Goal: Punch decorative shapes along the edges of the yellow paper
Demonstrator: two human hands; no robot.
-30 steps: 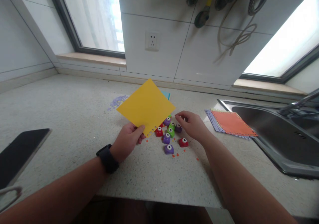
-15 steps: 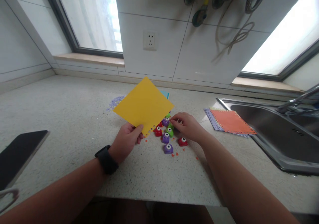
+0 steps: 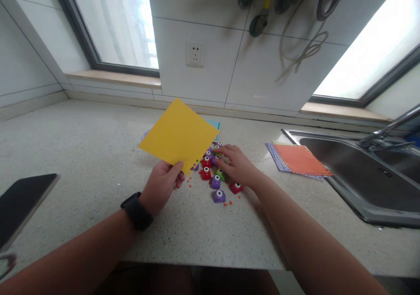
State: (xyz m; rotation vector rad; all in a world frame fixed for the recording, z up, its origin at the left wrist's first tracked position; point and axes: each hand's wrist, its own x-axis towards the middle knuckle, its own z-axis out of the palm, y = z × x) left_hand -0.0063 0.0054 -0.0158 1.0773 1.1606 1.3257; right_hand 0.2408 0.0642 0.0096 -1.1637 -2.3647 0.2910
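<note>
My left hand pinches the lower corner of a yellow sheet of paper between thumb and fingers, holding it tilted above the counter. Small shapes are punched along the sheet's lower right edge. My right hand is among several small craft paper punches, its thumb and fingers closed around a punch that they partly cover. Nearer to me stand purple punches, a red punch and another red punch. A green punch sits beside my right hand.
Orange paper bits lie around the punches. A stack of punched orange and purple sheets rests by the steel sink on the right. A blue sheet is behind the yellow one. At the left lies a dark flat object.
My left hand has moved the yellow sheet left, away from the punches, showing more of them. My right hand has reached left in among the punches and its fingers have closed around one.
</note>
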